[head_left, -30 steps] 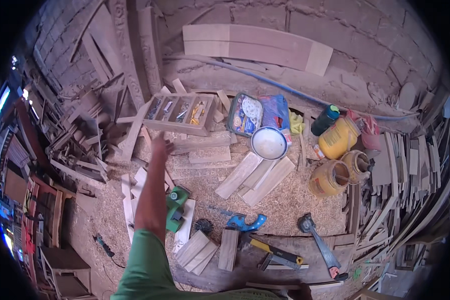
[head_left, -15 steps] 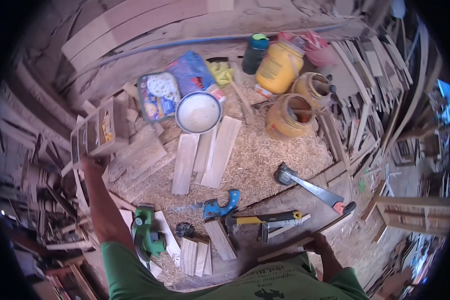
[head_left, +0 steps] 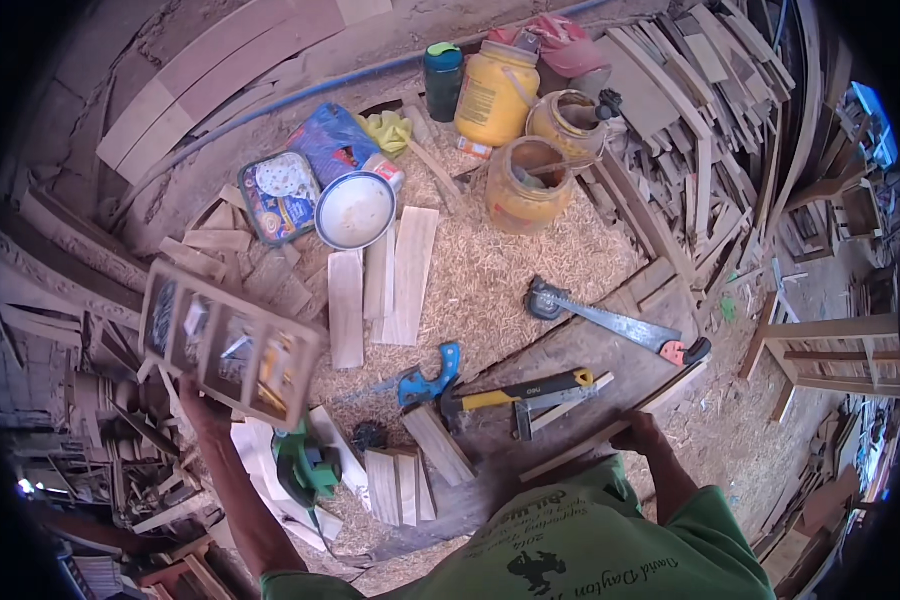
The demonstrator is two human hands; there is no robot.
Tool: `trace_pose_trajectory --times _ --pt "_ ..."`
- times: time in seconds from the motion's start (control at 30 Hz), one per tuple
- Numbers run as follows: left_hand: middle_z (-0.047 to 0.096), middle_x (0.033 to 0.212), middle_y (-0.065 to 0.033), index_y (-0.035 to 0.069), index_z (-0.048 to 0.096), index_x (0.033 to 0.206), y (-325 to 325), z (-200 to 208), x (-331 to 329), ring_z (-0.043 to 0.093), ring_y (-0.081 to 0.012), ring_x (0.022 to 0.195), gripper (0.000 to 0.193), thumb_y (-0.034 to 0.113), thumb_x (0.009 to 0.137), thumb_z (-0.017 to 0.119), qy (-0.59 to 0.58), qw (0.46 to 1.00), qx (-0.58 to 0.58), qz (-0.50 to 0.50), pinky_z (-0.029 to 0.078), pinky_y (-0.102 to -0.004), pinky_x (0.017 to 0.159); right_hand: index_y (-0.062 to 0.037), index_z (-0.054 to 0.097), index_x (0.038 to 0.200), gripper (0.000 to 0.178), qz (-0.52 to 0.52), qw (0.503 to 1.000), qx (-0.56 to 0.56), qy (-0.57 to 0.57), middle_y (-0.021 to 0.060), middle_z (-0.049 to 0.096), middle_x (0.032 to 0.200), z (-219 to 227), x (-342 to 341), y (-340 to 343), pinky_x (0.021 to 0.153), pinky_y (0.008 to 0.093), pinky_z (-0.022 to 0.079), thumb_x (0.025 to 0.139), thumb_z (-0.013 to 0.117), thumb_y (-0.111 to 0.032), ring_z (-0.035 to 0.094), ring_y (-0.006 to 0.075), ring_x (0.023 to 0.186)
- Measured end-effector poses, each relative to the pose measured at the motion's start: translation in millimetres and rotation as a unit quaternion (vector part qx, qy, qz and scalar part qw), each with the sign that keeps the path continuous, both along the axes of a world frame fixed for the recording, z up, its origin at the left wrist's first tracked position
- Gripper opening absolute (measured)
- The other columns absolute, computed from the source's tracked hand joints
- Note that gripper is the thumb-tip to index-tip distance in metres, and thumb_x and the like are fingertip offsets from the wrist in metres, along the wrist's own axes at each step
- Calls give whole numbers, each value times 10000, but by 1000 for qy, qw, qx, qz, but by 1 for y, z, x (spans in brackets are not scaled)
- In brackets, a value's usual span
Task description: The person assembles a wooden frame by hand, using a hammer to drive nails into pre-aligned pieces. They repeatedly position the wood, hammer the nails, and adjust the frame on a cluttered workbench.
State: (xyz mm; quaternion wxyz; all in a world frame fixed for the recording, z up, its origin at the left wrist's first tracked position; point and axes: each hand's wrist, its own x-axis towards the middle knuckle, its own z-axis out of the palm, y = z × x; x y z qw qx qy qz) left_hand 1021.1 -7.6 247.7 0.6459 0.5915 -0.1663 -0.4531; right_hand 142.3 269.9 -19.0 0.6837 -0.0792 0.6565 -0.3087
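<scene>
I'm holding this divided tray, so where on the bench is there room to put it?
For the tray, the widest patch is the shavings bordered by planks, front jar and long saw. A narrower strip separates that saw from the hammer. It is crowded near left, with the planer and blocks, and at the back, around the bowl, tub and bag.

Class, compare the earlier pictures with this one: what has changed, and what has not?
The left hand has taken hold of the box and lifted it from the back, toward the person. The view has swung right. The bowl, planer, hammer and handsaw stayed where they were.
</scene>
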Motion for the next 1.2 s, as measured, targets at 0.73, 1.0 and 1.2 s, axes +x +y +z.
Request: trace_pose_trajectory --times 0.73,1.0,1.2 --pt "822 1174 -173 101 691 1517 -133 -68 -342 788 -249 1006 787 297 769 838 -469 645 111 -594 595 -360 952 19 671 1256 456 -55 998 14 35 221 793 877 -1 15 -3 596 463 686 985 767 -336 806 329 679" --pt "743 1205 -228 143 778 1351 -96 -87 -380 726 -436 1139 459 266 914 715 -722 552 62 -412 577 -532 1012 36 714 1145 500 184 758 -493 385 170 748 838 -53 0 -1 561 431 633 917 783 -404 763 319 654" --pt "714 1278 -218 64 731 1333 41 -79 -453 638 -448 1232 370 180 986 676 -756 593 -149 -232 512 -552 1094 28 731 1125 440 -11 999 -13 35 168 752 805 22 19 -14 508 420 641 1015 702 -397 751 307 602"
